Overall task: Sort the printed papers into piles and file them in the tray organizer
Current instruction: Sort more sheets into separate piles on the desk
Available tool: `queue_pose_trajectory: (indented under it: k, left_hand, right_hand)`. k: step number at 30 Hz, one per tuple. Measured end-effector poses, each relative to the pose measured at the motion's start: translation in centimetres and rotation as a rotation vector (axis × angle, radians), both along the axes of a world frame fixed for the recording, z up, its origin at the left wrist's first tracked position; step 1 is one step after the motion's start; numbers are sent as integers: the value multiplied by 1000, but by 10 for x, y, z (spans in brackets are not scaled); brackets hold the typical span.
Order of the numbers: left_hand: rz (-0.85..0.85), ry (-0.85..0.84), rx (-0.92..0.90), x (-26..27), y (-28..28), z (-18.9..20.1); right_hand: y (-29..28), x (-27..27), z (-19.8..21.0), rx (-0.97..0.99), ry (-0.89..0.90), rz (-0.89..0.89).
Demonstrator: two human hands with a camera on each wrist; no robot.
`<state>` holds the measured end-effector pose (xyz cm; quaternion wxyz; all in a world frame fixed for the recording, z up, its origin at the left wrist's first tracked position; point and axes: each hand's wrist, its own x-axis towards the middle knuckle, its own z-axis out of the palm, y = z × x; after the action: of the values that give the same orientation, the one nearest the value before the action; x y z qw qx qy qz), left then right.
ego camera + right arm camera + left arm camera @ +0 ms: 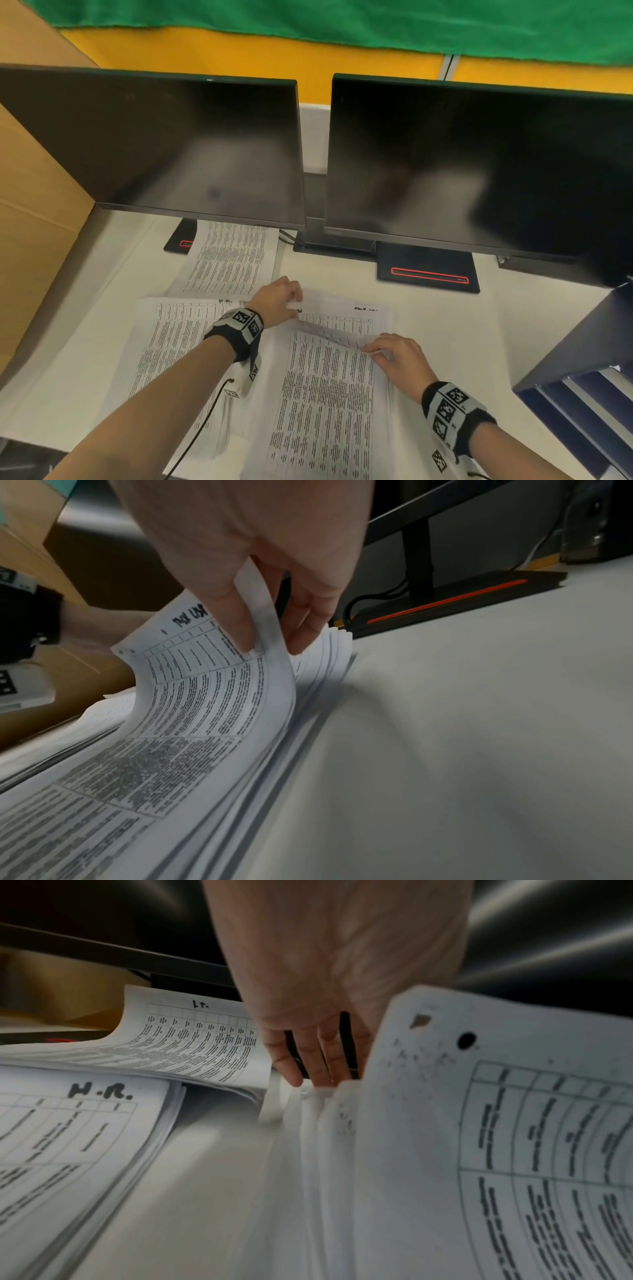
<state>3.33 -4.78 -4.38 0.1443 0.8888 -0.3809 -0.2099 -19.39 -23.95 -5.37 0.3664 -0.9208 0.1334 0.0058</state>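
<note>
A thick stack of printed papers (342, 320) lies on the white desk in front of me. Its top sheet (329, 394) is bowed up off the stack. My left hand (296, 305) pinches the sheet's far left corner, and in the left wrist view its fingers (308, 1056) reach down to the stack's far edge beside the raised sheet (514, 1123). My right hand (371, 349) pinches the sheet's far right corner; the right wrist view shows the sheet (205, 696) curling between thumb and fingers (240, 631). The dark blue tray organizer (575, 342) stands at the right.
A pile marked "H.R." (171, 342) lies left of the stack, and a pile marked "I.T." (233, 263) lies beyond it under the left monitor (154, 147). The right monitor (479, 164) and its base (428, 270) stand behind. A cardboard wall (34, 205) bounds the left.
</note>
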Motion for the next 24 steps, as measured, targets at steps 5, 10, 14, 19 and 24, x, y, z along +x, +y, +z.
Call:
queue_pose_trajectory:
  k: [5, 10, 14, 19, 24]
  left_hand:
    - [-60, -49, 1, -7, -3, 3]
    - [-55, -49, -27, -11, -2, 9]
    - [-111, -47, -66, -11, 7, 14]
    - [-94, -69, -111, -14, 14, 19]
    - [-162, 23, -137, -12, 18, 13]
  right_hand:
    - [2, 4, 2, 32, 26, -7]
    - [0, 5, 0, 35, -6, -126]
    - [-3, 6, -1, 89, 6, -227]
    - [-2, 10, 1, 151, 12, -243]
    - [-1, 11, -2, 162, -9, -235]
